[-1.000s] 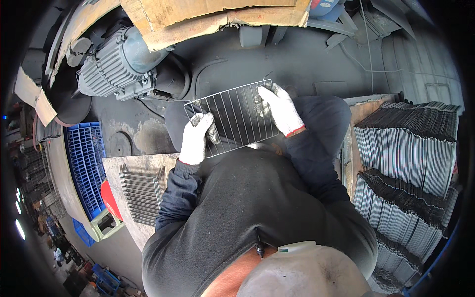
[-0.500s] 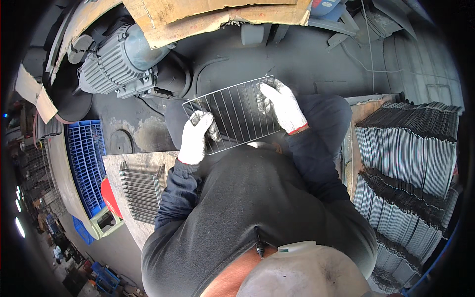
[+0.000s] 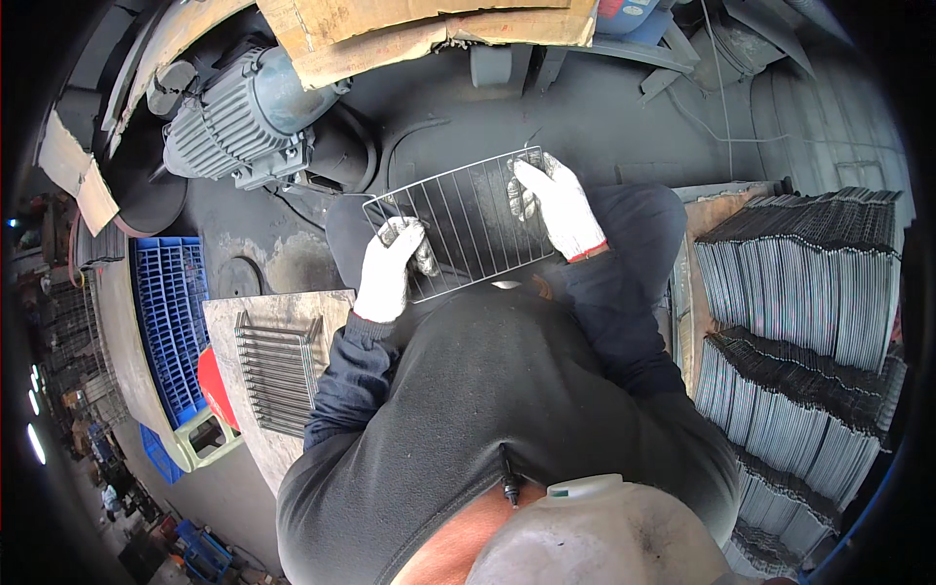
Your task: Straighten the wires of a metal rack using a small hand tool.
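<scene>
At 12 o'clock, just above the centre of view: wire rack (image 3: 468,224), a rectangular grid of thin metal bars, held up over my lap and tilted, its right end higher than its left. My left hand (image 3: 384,275), in a white knit glove, grasps the rack's end at the rack's own 9 o'clock; thumb in front, fingers curled at the wires. My right hand (image 3: 562,207), gloved alike with red trim at the cuff, grasps the rack near its corner at the rack's 2 o'clock; thumb across the face, fingers curled, the glove's fingertips stained dark. Both grips closed on the one rack; how firmly, cannot tell. My sleeves are dark navy. At 8 o'clock, a worn flat board (image 3: 226,331) carries a small group of wire racks (image 3: 277,378), stacked with their edges in line. Beyond the board, also toward 8 o'clock: a red object (image 3: 213,388), kind unclear, and a pale green stool (image 3: 210,441), partly seen. At 9 o'clock, a blue plastic crate (image 3: 168,322) with a lattice of openings. At 10 o'clock, a grey finned electric motor (image 3: 229,117). At 12 o'clock, along the upper edge, torn cardboard (image 3: 419,37). From 3 to 4 o'clock, tall rows of wire racks (image 3: 795,297), packed tightly together, well apart from my right hand; their lower rows run toward 5 o'clock.
</scene>
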Available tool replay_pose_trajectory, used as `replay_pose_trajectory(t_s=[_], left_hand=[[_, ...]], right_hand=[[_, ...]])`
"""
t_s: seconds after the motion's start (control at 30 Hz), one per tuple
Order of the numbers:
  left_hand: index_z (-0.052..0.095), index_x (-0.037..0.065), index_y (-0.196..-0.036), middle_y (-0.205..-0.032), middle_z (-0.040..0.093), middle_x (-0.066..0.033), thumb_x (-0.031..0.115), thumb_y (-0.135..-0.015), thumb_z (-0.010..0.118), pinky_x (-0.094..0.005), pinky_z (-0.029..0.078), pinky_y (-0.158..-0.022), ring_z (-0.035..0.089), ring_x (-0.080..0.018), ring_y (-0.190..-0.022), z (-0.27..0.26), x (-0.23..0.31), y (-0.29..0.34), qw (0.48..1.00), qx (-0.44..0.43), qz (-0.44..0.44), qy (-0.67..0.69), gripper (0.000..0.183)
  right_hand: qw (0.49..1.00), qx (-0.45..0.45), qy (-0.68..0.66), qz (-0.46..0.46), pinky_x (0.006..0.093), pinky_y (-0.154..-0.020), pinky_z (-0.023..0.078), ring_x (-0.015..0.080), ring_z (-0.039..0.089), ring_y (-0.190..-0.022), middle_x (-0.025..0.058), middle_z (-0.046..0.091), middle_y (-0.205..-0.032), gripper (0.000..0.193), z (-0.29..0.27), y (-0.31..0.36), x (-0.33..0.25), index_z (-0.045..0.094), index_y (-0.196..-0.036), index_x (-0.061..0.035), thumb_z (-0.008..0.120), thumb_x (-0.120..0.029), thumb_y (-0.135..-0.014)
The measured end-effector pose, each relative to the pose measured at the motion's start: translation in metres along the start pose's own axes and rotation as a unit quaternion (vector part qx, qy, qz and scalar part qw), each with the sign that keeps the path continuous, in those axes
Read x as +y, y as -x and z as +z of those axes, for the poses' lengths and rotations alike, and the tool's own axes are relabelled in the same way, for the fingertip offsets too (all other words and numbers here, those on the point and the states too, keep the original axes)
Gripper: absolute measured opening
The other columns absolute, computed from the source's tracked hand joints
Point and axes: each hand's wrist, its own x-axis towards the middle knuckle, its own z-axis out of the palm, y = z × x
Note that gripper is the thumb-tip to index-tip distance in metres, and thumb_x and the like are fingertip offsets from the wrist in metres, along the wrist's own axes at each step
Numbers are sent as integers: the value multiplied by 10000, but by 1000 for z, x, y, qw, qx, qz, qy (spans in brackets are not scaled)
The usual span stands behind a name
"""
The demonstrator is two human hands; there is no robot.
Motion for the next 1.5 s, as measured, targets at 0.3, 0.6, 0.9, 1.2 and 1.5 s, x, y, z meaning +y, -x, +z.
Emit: replay_pose_trajectory(t_s=[0.3, 0.6, 0.9, 1.2, 1.5], left_hand=[[601, 85, -949, -763, 605, -32, 171, -1104, 640, -318, 513, -659, 591, -161, -652, 2, 1, 9, 1000, 2, 3, -4, 182], [601, 79, -891, -724, 619, -41, 149, -1090, 654, -315, 502, -643, 588, -155, -617, -1, 14, 5, 999, 37, 28, 1, 218], [605, 70, -923, -738, 614, -38, 174, -1101, 649, -327, 520, -648, 600, -154, -637, -2, 26, -13, 998, 30, 58, 17, 211], [642, 69, -971, -791, 634, -18, 178, -1099, 650, -296, 519, -673, 610, -124, -675, -10, 5, -18, 998, 57, 26, 1, 168], [618, 77, -933, -754, 614, -20, 179, -1101, 659, -294, 514, -632, 587, -123, -631, -13, -1, -14, 998, 47, 32, 11, 201]], right_hand=[[1000, -13, -6, -11, 249, -611, 511, 77, 644, -668, -11, 716, -860, 99, 3, 8, -1, 719, -1091, -103, 697, -199, -1085], [999, -31, -8, -21, 236, -647, 507, 73, 655, -709, -2, 727, -888, 119, 9, 8, 1, 719, -1114, -94, 686, -206, -1088], [1000, -16, -1, -12, 236, -657, 514, 84, 667, -740, 8, 732, -919, 143, 9, 3, 2, 714, -1132, -71, 707, -204, -1081], [998, 7, -47, -29, 247, -661, 532, 84, 668, -767, -1, 709, -908, 58, 10, 2, 5, 720, -1099, -55, 715, -104, -1068], [998, 31, -47, -16, 252, -670, 543, 94, 673, -774, 19, 711, -915, 54, 16, 1, 6, 723, -1095, -48, 709, -95, -1071]])
